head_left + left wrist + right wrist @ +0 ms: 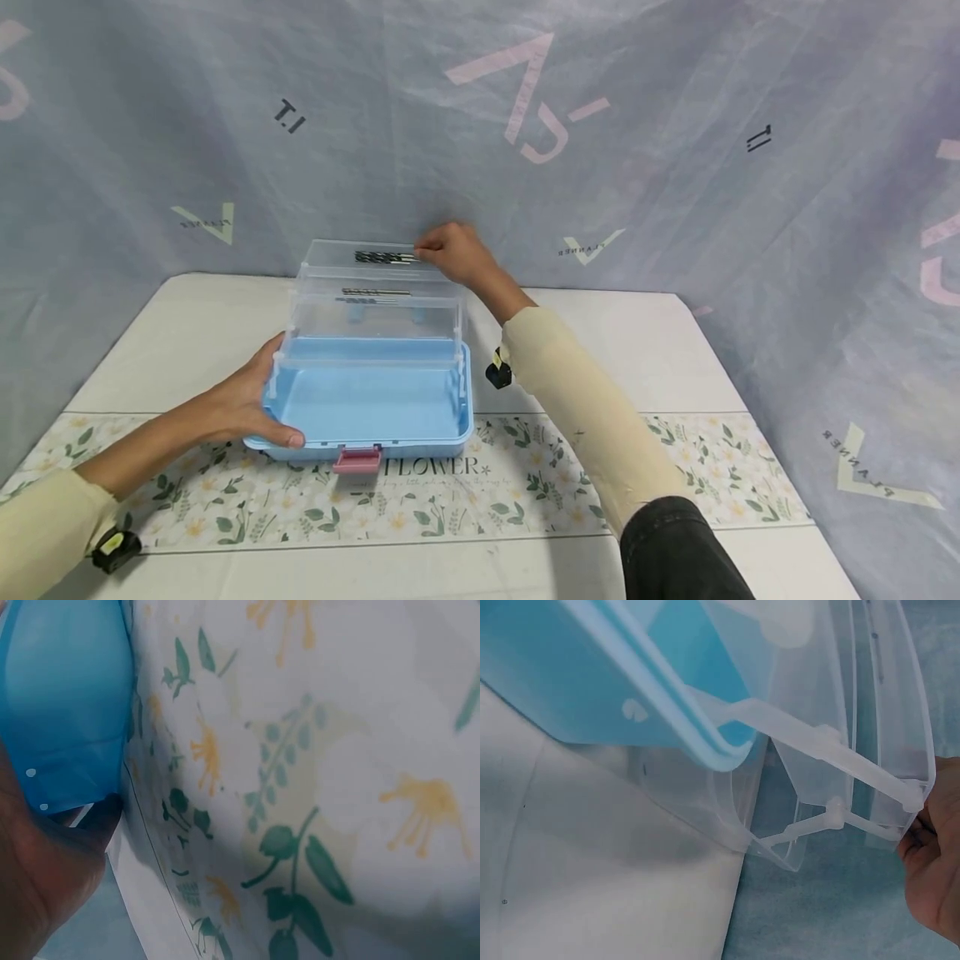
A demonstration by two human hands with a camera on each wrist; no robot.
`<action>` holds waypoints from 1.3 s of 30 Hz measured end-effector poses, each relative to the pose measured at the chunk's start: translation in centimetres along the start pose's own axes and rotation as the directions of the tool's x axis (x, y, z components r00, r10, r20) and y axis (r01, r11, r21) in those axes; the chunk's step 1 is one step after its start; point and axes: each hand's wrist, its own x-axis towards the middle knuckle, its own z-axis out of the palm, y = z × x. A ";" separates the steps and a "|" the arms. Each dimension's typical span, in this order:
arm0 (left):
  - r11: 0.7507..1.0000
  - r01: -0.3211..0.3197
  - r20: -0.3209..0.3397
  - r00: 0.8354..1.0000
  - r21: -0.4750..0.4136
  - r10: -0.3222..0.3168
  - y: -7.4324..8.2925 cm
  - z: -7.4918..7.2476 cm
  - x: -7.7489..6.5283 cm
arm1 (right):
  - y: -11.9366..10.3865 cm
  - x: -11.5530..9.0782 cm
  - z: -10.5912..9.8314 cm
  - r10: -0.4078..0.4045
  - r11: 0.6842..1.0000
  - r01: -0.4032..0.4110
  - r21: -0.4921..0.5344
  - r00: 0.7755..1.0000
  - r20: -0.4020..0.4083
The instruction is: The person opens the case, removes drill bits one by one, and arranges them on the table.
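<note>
A light-blue toolbox (367, 404) stands unfolded, its clear fold-out trays (378, 318) raised at the back. Dark twist drill bits (381, 257) lie in the top tray; a brassy drill bit (375, 292) is in the tray below. My left hand (251, 408) grips the box's left end, thumb at the front rim. In the left wrist view its fingers reach round the blue wall (64, 727). Over the top tray's right part, my right hand (459, 254) has thumb and fingertips together at the shank ends, seemingly pinching a bit. The right wrist view shows this hand (934, 862) at the tray's end.
A pink latch (357, 460) hangs on the box's front. White hinge arms (802, 739) link the trays to the box. The box stands on a white table with a floral strip (555, 479), and a grey printed cloth (390, 125) hangs close behind it.
</note>
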 end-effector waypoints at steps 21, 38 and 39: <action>0.996 -0.051 0.000 0.999 -0.070 0.051 -0.1 -0.1 0.0 | -0.8 0.5 0.5 -0.050 0.991 0.065 -0.119 0.991 0.122; 1.000 0.014 0.002 1.000 -0.024 -0.014 0.2 -0.1 -0.2 | -0.5 0.2 0.1 -0.117 0.974 0.143 -0.176 0.982 0.152; 1.000 0.012 0.002 1.000 -0.026 -0.012 0.2 -0.1 -0.2 | -0.6 0.1 0.1 -0.119 0.973 0.146 -0.179 0.981 0.154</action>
